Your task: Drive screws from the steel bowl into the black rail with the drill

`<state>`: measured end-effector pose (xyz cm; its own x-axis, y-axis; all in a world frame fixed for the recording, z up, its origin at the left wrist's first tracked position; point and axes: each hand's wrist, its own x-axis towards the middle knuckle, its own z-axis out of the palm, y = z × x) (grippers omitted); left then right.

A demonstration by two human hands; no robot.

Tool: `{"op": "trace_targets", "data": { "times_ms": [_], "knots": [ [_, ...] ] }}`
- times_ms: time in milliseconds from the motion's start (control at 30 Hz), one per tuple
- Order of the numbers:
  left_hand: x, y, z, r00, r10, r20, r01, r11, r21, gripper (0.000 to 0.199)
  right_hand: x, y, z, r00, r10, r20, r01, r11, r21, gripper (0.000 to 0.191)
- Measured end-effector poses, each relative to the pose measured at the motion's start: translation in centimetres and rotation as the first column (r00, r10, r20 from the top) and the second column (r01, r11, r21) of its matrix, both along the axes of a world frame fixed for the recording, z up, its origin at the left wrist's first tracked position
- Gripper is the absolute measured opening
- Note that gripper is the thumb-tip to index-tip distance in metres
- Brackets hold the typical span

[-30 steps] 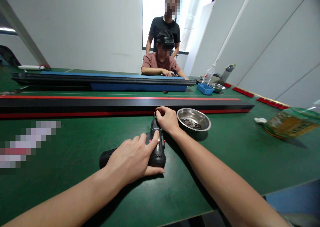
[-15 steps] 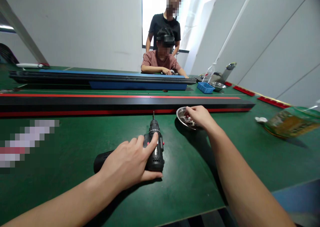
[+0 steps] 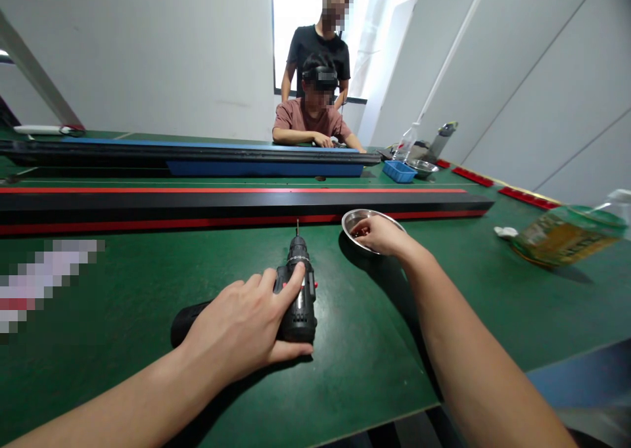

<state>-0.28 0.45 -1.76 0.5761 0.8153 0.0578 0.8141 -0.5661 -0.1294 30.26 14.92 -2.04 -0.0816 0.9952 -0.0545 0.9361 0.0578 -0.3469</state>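
My left hand (image 3: 241, 320) is wrapped over a black cordless drill (image 3: 301, 303) lying on its side on the green table. The drill's bit points away from me, towards a long black bar with red stripes (image 3: 236, 205). My right hand (image 3: 382, 234) reaches into a round metal bowl (image 3: 351, 215) close to that bar. Its fingers are bent down among small dark pieces in the bowl. Whatever its fingertips may pinch is hidden.
Farther back lies another long dark bar on a blue support (image 3: 266, 169). A blue basket (image 3: 399, 171), a second metal bowl and a clear bottle stand back right. At right lies a large bottle with a yellow label (image 3: 566, 238). Two people are across the table (image 3: 148, 284).
My right hand has dipped deeper into the bowl, its fingers now lower among the small pieces. My left hand stays on the drill. The whole view has shifted slightly.
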Motion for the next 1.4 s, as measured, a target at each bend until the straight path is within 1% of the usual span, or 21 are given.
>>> {"op": "trace_targets", "data": {
  "times_ms": [100,167,267,433,567,733,833,967,1100,1267,1400],
  "knots": [
    [-0.1,0.0,-0.1,1.0,0.0,0.0,0.0,1.0,-0.002,0.099,-0.1,-0.2,0.2,0.998,-0.036,0.045,0.037,0.999,-0.009,0.014],
    [-0.1,0.0,-0.1,1.0,0.003,-0.004,-0.003,1.0,0.002,0.1,-0.2,-0.3,0.2,0.998,-0.034,0.058,0.034,0.999,0.003,0.013],
    [-0.2,0.0,-0.2,1.0,0.005,-0.006,-0.005,1.0,0.006,0.101,-0.1,-0.3,0.2,0.998,-0.036,0.057,0.034,0.999,0.026,0.016],
    [0.0,0.0,-0.1,1.0,0.004,-0.003,-0.004,1.0,0.001,0.101,-0.1,-0.3,0.2,0.997,-0.077,0.033,0.075,0.995,0.067,0.023],
    [0.0,0.0,0.0,1.0,0.006,-0.002,-0.006,1.0,-0.008,0.101,-0.3,-0.3,0.5,0.995,-0.101,0.027,0.097,0.99,0.101,0.033],
    [-0.1,0.0,-0.1,1.0,-0.001,0.003,0.001,1.0,0.009,0.101,-0.2,-0.1,0.5,0.99,-0.135,0.032,0.131,0.984,0.121,0.038],
    [-0.1,0.0,-0.1,1.0,0.0,-0.001,0.0,1.0,0.012,0.101,-0.1,0.1,0.3,0.985,-0.171,-0.005,0.171,0.977,0.13,0.036],
    [-0.1,0.0,-0.1,1.0,-0.006,0.0,0.006,1.0,0.013,0.101,0.1,0.1,0.0,0.979,-0.2,-0.023,0.201,0.959,0.197,0.026],
    [-0.1,0.0,-0.1,1.0,-0.008,0.002,0.008,1.0,0.011,0.101,0.0,-0.2,0.2,0.975,-0.217,-0.046,0.222,0.942,0.251,0.018],
    [-0.1,0.0,-0.1,1.0,-0.007,0.004,0.007,1.0,0.012,0.101,-0.5,-0.6,0.9,0.959,-0.258,-0.12,0.283,0.909,0.308,0.02],
    [-0.1,0.1,-0.1,1.0,-0.008,0.0,0.008,1.0,0.009,0.102,-0.7,-0.6,1.0,0.958,-0.25,-0.139,0.284,0.891,0.354,0.023]
  ]
}}
